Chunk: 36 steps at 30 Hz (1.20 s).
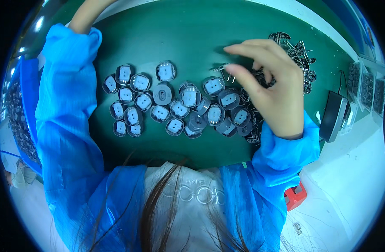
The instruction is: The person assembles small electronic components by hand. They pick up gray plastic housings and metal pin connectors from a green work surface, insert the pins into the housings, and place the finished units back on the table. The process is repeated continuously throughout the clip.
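My right hand (pixel 270 73) is over the right part of the green table, thumb and index finger apart. By the thumb tip is a small round dark part with thin metal pins (pixel 219 68); whether it touches the thumb I cannot tell. A heap of similar pinned parts (pixel 301 52) lies beside and partly under this hand. Left of it, many round grey housings with pale blue-white square inserts (pixel 189 96) are spread out. Some lie turned over, like one with a plain grey back (pixel 162 94). My left forearm (pixel 89 14) reaches past the top edge, its hand out of view.
The green mat (pixel 167 25) covers the table. A blue bin of dark parts (pixel 26 105) stands at the left. To the right are a black box-shaped device (pixel 333 115) with a cable and clear trays of parts (pixel 366 88). A red stool (pixel 296 196) is below.
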Tool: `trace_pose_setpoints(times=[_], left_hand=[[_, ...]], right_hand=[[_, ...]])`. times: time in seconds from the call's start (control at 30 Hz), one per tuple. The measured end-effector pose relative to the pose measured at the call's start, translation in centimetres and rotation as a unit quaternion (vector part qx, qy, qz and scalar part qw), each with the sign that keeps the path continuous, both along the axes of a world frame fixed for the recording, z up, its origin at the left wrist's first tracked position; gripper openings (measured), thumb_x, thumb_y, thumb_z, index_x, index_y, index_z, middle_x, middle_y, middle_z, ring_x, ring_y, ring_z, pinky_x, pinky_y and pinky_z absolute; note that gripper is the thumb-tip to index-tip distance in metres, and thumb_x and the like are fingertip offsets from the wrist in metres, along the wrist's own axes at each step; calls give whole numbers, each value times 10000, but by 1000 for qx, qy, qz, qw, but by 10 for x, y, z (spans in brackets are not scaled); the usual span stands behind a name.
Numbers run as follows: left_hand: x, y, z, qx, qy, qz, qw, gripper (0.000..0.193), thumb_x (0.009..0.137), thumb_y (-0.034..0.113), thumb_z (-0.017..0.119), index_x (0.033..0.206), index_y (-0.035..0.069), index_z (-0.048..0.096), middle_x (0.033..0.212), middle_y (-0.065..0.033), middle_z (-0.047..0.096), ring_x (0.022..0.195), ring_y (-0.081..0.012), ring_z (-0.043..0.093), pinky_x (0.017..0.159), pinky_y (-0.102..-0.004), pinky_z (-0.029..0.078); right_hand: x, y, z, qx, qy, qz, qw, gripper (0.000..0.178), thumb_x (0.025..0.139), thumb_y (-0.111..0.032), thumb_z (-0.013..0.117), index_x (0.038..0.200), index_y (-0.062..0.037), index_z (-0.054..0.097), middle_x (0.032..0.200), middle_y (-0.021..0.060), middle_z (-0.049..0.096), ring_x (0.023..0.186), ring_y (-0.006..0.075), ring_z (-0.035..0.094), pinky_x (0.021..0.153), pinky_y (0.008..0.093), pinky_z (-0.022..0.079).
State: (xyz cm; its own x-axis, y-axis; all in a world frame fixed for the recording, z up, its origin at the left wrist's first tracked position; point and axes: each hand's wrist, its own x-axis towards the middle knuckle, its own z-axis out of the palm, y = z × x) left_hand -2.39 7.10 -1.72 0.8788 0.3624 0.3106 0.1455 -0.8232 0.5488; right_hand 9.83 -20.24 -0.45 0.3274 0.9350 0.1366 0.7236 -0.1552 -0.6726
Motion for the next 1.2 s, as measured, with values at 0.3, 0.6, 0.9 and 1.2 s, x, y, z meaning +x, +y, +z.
trace_pose_setpoints(times=[0.3, 0.6, 0.9, 1.2], left_hand=[[-1, -27, 14, 30, 18, -221, 975, 344, 718, 75, 800, 1029, 5, 671, 1067, -112, 636, 994, -225, 636, 879, -343, 507], [-13, -56, 10, -164, 170, -365, 900, 344, 649, 31, 791, 975, -17, 692, 974, -110, 599, 921, -278, 623, 799, -348, 493], [-8, -66, -1, -161, -37, -303, 938, 304, 783, 80, 772, 1065, 31, 667, 1089, -118, 642, 887, -245, 662, 769, -335, 558], [-20, -89, 5, -390, 23, -223, 893, 383, 766, 64, 794, 1127, 0, 685, 1033, -120, 688, 867, -209, 679, 758, -320, 561]], right_hand=[[-7, -3, -8, 39, -3, -20, 999, 174, 823, 11, 741, 994, -20, 726, 918, 61, 688, 754, 119, 627, 680, 249, 494], [3, -3, 2, 42, 248, 36, 967, 278, 967, 29, 545, 1227, 37, 646, 964, 74, 583, 875, 127, 606, 745, 231, 475], [-6, 0, 6, 69, 176, -45, 981, 205, 955, -78, 626, 1081, 44, 732, 965, 70, 555, 979, 165, 543, 875, 290, 453], [2, -6, 8, 113, 40, 66, 991, 337, 833, -356, 734, 1001, -71, 799, 1200, 118, 463, 1009, 198, 429, 870, 359, 394]])
